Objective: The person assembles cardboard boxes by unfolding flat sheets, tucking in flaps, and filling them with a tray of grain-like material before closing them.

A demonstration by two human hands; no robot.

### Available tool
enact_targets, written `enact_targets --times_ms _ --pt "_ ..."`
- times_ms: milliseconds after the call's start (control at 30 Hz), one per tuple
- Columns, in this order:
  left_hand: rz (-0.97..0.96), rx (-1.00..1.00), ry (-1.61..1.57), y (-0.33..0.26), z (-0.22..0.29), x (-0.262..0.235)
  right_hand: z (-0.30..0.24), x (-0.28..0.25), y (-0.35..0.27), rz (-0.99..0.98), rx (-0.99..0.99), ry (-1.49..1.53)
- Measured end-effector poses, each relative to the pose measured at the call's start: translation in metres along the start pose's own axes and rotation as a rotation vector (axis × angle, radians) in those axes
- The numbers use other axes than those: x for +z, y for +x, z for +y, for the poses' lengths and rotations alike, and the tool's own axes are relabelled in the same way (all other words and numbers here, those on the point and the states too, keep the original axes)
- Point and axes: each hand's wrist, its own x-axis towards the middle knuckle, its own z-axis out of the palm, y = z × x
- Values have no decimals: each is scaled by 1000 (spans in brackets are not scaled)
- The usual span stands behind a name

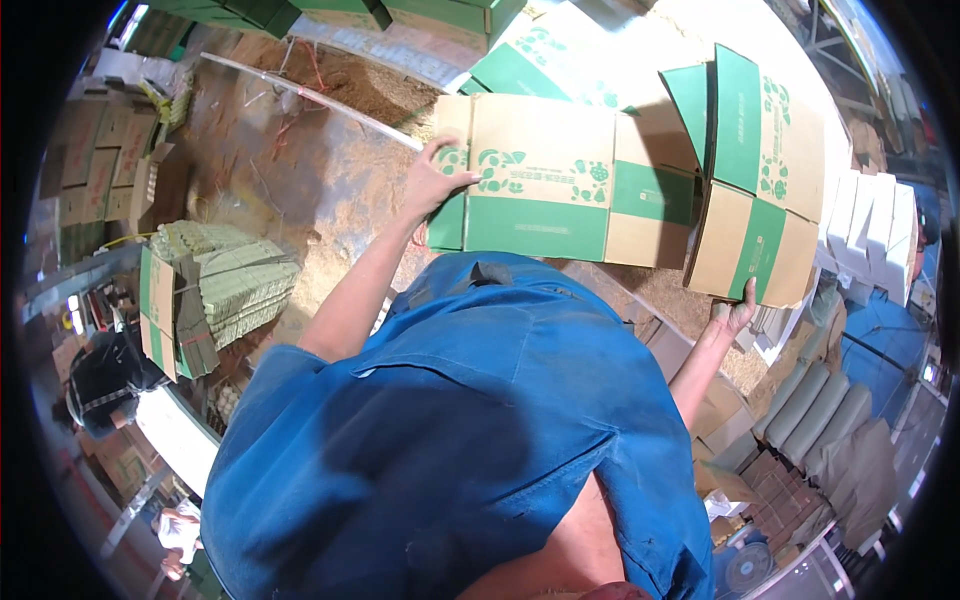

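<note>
Two hands are on one big cardboard box point(580, 180) here, brown with green bands and little green printed pictures, held up at about chest height in front of the blue shirt point(470, 420). The left hand point(437, 178) is spread flat against the box's left end, fingers wrapped over the corner, and the right hand point(735, 312) is cupped under the lower right corner where the end flaps point(760, 170) hang open. So, going by how it looks, the body is already popped out into a sleeve shape, but the flaps on the right end aren't folded in or closed yet, and I can't see any tape on it. The far left end is hidden behind the palm, so no idea whether that side is shut. The card looks clean and crisp, no crushed corners. Off to the left there's a bundle of flat box blanks point(215, 290) stacked on edge, and more green and brown cartons point(440, 20) sit up top. On the right is a row of white blocks point(870, 235), plus sawdusty ground point(300, 190) underneath.
</note>
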Motion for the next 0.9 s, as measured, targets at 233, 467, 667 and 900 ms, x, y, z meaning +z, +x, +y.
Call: enact_targets --times_ms 233,467,667,900 --pt "81 -27 -391 -32 -24 -14 -11 33 19 -93 26 -9" --pt "-169 -446 -724 -41 -50 -10 -1 63 49 -168 48 -65" --pt "-230 -469 -848 -55 -68 -24 10 82 67 -222 74 -145" --pt "-250 -472 -797 -97 -101 -87 9 106 76 -357 143 -151"
